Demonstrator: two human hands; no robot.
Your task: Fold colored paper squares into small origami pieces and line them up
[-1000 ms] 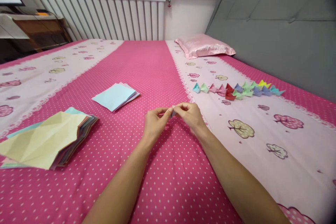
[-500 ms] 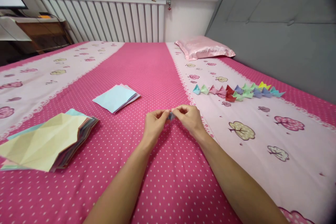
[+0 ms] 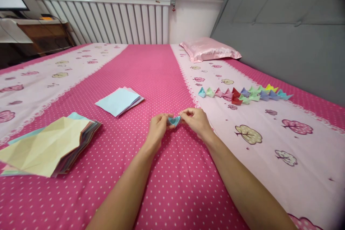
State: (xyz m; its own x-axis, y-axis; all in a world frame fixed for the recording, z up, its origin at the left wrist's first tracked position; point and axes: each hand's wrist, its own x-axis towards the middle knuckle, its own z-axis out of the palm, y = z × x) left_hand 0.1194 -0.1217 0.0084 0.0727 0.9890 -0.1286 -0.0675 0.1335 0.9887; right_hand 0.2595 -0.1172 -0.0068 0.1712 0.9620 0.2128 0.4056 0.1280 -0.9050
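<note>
A small blue paper boat (image 3: 174, 120) is held just above the pink dotted bedspread (image 3: 172, 172). My left hand (image 3: 158, 126) pinches its left end between thumb and fingers. At its right tip, my right hand (image 3: 196, 121) grips with thumb and forefinger. Part of the boat is hidden behind the left fingers. Several folded paper boats (image 3: 236, 95) in blue, green, pink, red, purple and yellow stand in rows to the right of my hands.
A stack of light-blue and pink paper squares (image 3: 118, 102) lies ahead on the left. Closer on the left is a thicker pile of creased paper (image 3: 45, 147), cream on top. A pink pillow (image 3: 210, 48) rests by the grey headboard (image 3: 285, 28); a radiator (image 3: 107, 21) lines the wall.
My hands have drawn slightly apart, and more of the blue paper now shows between them, spread into a boat shape. The stacks and the row of boats have not moved.
</note>
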